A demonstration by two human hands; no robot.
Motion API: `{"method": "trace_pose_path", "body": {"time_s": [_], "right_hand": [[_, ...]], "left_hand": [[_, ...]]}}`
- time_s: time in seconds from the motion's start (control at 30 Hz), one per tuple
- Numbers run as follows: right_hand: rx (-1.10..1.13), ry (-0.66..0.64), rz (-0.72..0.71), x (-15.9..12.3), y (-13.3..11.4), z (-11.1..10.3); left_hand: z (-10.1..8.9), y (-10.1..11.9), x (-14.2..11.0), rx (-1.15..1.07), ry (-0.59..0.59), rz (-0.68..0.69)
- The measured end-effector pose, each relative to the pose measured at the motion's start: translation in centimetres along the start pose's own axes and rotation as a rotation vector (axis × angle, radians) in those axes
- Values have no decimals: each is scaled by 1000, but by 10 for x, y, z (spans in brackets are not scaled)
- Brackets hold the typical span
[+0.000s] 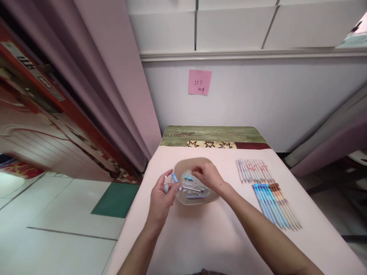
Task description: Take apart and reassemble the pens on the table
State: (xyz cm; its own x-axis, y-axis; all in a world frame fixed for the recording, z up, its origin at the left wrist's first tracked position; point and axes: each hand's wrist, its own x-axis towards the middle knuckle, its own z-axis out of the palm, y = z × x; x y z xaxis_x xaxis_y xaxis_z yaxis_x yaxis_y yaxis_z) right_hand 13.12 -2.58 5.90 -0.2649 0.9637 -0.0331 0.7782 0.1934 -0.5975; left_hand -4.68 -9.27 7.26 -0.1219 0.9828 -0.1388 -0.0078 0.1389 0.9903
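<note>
My left hand [164, 191] pinches a short blue pen barrel [176, 179] at the left rim of a beige plastic basin [177, 199]. Over the far right part of the basin is my right hand [207, 173], fingers curled in and pressed together; whatever they hold is too small or hidden to make out. Inside the basin lie turquoise pen parts [188, 177], several small whitish pieces, a thin pen refill [192, 189] and a lavender pen barrel [195, 197].
To the right on the pale tabletop [200, 236] lie a row of clear pens [254, 170], several blue pens [269, 206] and several brown-and-cream pens [285, 206]. A pink note [200, 82] sticks to the white wall behind. A curtain [114, 76] hangs at the left.
</note>
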Motion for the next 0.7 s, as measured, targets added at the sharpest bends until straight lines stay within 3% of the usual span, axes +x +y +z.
{"method": "trace_pose_path", "body": {"time_s": [0.17,0.37,0.7], "right_hand": [[-228,-142,15,-5,16,23],[-370,-261,-20,-2,11,47],[-340,-242,3,-1,12,58]], "left_hand": [[-6,-3,0,14,29,-10],[-7,-7,0,-15,50,-25],[-11,-7,1,-2,58,-24]]}}
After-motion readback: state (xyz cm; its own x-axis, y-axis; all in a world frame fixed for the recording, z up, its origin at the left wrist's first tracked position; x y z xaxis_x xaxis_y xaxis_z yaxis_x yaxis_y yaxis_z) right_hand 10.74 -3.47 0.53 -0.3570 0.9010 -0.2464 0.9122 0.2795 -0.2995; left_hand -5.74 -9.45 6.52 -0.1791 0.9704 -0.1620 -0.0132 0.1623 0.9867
